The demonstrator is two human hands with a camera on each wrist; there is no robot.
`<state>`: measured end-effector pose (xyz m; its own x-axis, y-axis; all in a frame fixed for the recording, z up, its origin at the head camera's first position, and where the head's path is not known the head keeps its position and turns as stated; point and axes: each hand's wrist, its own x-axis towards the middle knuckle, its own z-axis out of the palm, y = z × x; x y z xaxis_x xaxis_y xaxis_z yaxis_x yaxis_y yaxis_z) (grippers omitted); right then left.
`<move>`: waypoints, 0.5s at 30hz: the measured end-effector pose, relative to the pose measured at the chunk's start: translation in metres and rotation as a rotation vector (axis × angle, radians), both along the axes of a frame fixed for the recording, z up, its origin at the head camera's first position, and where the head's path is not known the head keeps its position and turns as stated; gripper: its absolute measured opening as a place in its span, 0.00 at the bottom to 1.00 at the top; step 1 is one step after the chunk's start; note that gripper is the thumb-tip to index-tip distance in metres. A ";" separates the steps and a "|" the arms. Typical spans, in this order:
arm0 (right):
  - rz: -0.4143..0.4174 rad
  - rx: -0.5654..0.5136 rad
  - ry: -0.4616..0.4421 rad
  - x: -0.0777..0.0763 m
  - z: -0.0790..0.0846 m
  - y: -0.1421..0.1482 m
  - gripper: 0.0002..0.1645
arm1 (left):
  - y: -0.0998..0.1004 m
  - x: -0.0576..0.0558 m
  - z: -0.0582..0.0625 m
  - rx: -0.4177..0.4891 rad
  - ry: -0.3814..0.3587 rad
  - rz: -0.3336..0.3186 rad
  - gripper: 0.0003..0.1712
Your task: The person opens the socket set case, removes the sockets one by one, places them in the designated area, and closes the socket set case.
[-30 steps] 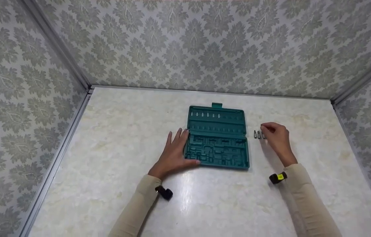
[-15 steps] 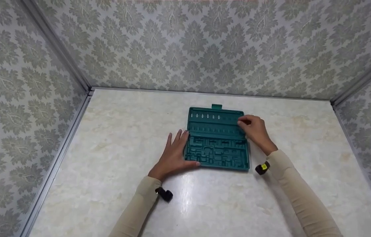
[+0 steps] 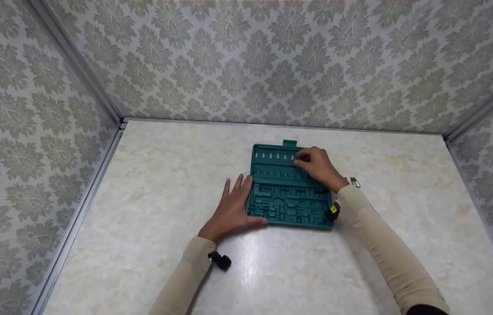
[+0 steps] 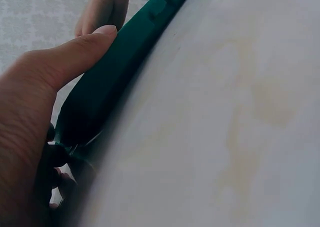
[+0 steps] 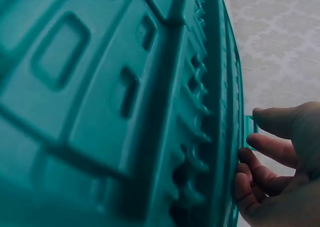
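A green plastic bit case lies unfolded on the table, its small metal screwdriver bits lined up in the far row of the lid. Spread along the case's left side, my left hand rests with straight fingers, and its thumb touches the front edge in the left wrist view. My right hand reaches over the lid, thumb and forefinger pinched at the right end of that row. A bit between those fingertips is too small and hidden to make out.
Loose bits lie on the marbled table right of the case, partly behind my right wrist. The case's latch tab sticks out at the far side. Patterned walls enclose the table at the back and sides.
My right hand has moved left from the loose bits on the table, over the lid's right edge, to the end of the bit row. My left hand has stayed at the case.
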<state>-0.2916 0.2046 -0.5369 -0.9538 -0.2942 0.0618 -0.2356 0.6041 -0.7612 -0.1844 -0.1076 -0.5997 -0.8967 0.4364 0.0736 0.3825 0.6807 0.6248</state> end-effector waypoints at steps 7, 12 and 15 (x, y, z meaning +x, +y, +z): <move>-0.018 -0.004 -0.013 -0.005 -0.008 -0.008 0.21 | 0.000 0.002 0.000 -0.007 -0.011 -0.005 0.83; -0.002 -0.006 -0.037 -0.012 -0.011 -0.009 0.24 | 0.000 0.002 0.002 -0.016 -0.016 0.000 0.83; 0.007 0.009 -0.057 -0.014 -0.011 -0.010 0.26 | -0.001 0.002 0.003 -0.008 -0.030 0.000 0.82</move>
<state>-0.3058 0.1946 -0.5475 -0.9534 -0.3016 0.0048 -0.1966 0.6093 -0.7682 -0.1822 -0.1085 -0.5967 -0.8986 0.4366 0.0430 0.3634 0.6860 0.6303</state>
